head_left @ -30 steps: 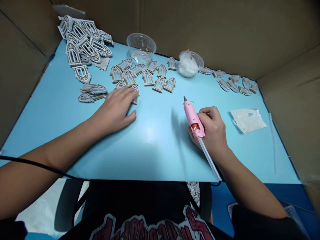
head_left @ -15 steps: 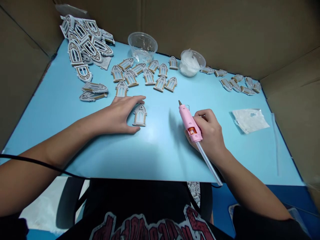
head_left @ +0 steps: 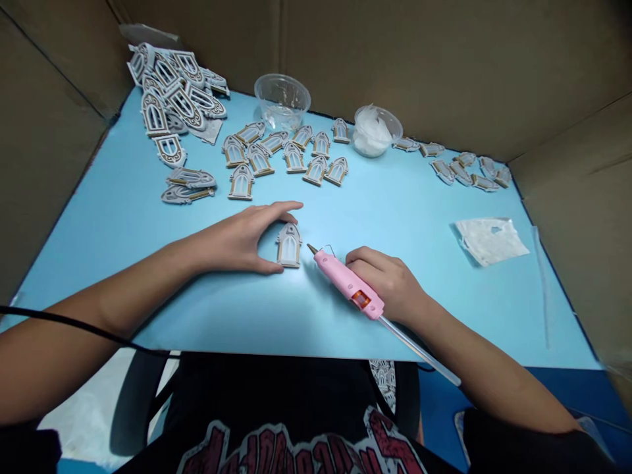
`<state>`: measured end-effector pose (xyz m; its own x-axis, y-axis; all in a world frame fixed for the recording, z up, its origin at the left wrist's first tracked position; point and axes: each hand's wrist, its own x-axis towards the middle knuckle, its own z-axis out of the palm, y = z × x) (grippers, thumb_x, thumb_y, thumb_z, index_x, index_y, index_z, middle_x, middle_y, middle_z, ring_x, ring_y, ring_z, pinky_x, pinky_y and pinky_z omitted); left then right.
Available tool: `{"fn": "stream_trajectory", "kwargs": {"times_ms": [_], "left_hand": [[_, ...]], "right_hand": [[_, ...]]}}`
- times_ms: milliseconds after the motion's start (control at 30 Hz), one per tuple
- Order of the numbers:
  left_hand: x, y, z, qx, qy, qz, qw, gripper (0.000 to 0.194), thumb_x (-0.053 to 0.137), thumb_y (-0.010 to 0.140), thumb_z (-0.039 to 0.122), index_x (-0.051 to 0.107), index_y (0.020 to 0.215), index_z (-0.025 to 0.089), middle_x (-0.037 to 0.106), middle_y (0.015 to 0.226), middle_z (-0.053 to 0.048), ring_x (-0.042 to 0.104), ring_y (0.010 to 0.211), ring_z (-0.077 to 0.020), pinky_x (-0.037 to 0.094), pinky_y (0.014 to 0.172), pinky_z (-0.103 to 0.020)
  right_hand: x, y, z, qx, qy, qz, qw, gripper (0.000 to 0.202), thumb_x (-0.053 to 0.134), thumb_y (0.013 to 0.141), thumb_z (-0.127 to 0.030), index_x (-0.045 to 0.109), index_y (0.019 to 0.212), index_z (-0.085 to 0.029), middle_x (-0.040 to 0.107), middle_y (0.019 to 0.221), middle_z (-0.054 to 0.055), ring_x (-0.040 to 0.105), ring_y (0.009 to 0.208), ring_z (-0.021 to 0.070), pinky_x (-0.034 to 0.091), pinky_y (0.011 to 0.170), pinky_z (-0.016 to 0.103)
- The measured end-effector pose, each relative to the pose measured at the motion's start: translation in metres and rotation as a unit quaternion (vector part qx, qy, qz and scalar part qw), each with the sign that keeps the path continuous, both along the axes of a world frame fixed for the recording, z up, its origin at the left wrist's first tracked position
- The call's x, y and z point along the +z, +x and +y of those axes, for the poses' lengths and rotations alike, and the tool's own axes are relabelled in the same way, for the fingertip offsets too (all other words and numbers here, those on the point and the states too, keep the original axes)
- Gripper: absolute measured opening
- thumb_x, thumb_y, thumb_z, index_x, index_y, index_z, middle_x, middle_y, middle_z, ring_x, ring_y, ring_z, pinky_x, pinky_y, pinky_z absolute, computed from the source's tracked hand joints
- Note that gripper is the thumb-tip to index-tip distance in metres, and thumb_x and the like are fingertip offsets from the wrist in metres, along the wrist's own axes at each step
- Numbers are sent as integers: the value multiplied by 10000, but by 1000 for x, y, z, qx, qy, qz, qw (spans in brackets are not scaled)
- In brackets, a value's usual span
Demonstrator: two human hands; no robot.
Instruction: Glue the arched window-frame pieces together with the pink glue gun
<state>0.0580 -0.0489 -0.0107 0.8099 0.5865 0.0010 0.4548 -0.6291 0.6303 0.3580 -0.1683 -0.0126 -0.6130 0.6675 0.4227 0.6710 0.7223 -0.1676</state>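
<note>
My left hand [head_left: 241, 240] reaches in from the left, thumb and fingers curved round a small arched window-shaped piece [head_left: 289, 245]. The piece lies on the blue table, held at its top and bottom ends, with white panes and a gold-brown edge. My right hand [head_left: 388, 280] is wrapped round a pink hot glue gun [head_left: 348, 283]. Its metal nozzle points up and left, just right of the arched piece and apart from it. A clear glue stick [head_left: 419, 351] sticks out of the gun's back end.
Several similar arched pieces [head_left: 293, 158] lie at the back middle, more [head_left: 461, 172] at the back right. Larger window frames [head_left: 180, 99] are piled at the back left. Two clear tubs [head_left: 282, 99] [head_left: 375, 131] stand by the cardboard wall. A white packet [head_left: 491, 241] lies at right.
My left hand and the arched piece have shifted right and toward me. The glue gun has moved left and down, its nozzle swinging close to the piece.
</note>
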Motion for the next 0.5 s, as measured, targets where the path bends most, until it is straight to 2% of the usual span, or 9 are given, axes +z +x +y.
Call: {"fn": "stream_trajectory", "kwargs": {"times_ms": [200, 500], "left_hand": [[-7, 13, -20, -79, 74, -43, 993, 951, 778, 856, 341, 269, 1651, 228, 619, 1478, -140, 601, 1304, -301, 398, 1122, -406], [-7, 15, -25, -119, 109, -72, 984, 836, 721, 947, 385, 283, 1643, 234, 660, 1375, -133, 605, 1280, -294, 407, 1106, -400]], "right_hand": [[0, -4, -4, -2, 60, -64, 996, 293, 475, 964, -35, 539, 729, -198, 546, 700, 8, 423, 623, 123, 264, 479, 273], [3, -10, -8, -9, 99, -108, 989, 344, 494, 936, 34, 529, 680, -193, 459, 671, 4, 354, 643, 140, 246, 507, 292]]}}
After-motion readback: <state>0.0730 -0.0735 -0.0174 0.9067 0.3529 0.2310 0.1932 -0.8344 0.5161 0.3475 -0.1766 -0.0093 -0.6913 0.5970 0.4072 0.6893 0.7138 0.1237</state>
